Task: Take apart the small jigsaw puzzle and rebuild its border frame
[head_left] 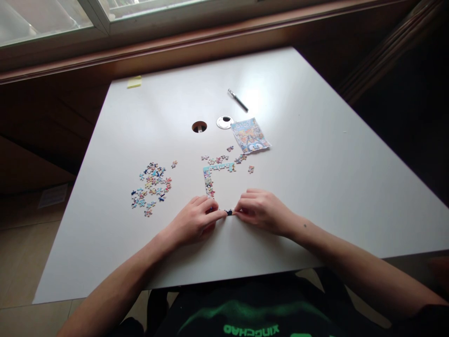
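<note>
Head view: both hands [229, 216] pinching a puzzle piece [229, 212] at the puzzle frame [210, 180]; shirt lettering [250, 329] mirrored, roughly "XINGCHAO".

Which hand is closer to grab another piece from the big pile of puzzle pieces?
The left hand. The loose pile lies on its side of the table, while the right hand is across the puzzle frame.

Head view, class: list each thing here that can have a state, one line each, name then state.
Puzzle frame: partly joined, top and left edges built.
Loose pieces: scattered, unjoined, left of frame.
Reference picture: flat, face up.
Pen: lying flat.
Cable hole: uncovered.
Hole cover: off, beside hole.
Left hand: fingertips pressing a bottom-edge piece.
Right hand: pinching the same piece.
</note>
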`<state>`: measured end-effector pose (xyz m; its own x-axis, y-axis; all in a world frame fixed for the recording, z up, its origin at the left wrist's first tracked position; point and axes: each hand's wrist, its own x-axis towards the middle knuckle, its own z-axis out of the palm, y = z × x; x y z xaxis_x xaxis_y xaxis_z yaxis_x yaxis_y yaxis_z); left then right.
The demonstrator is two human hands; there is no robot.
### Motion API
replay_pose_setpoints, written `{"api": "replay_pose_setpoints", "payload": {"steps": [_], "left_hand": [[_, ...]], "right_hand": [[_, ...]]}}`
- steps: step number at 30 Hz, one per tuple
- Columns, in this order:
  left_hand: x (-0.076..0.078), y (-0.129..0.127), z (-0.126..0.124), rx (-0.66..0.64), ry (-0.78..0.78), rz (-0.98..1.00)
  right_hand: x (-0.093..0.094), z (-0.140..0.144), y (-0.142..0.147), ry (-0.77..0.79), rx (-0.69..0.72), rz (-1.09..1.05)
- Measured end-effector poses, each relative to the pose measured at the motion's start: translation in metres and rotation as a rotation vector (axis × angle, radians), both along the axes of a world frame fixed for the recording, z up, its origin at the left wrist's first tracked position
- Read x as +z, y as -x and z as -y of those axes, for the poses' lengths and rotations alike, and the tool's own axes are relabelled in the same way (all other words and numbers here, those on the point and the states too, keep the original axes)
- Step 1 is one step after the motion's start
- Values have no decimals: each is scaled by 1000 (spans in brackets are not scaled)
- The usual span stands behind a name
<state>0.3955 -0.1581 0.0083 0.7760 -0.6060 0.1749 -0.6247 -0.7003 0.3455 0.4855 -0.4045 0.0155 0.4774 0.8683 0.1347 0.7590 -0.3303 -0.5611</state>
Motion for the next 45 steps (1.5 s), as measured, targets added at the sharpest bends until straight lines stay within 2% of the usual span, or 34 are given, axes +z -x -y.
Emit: {"api": "replay_pose_setpoints", "payload": {"steps": [6,11,17,21,26,34,45], "left_hand": [[-1,3,6,-5,-84,165],[3,9,23,-132,-184,374],[3,8,35,-113,-204,370],[5,9,33,-125,-184,374],[3,9,33,-136,-160,378],[4,11,33,-129,-192,351],[6,12,34,-103,-207,407]], "right_hand": [[-3,-1,0,-20,0,5],[-12,1,-4,-64,55,85],[-28,6,-10,-165,127,231],[-25,13,-11,-215,186,221],[-19,22,-12,-141,235,286],[-9,23,-7,-37,232,323],[-12,24,-7,16,244,309]]}}
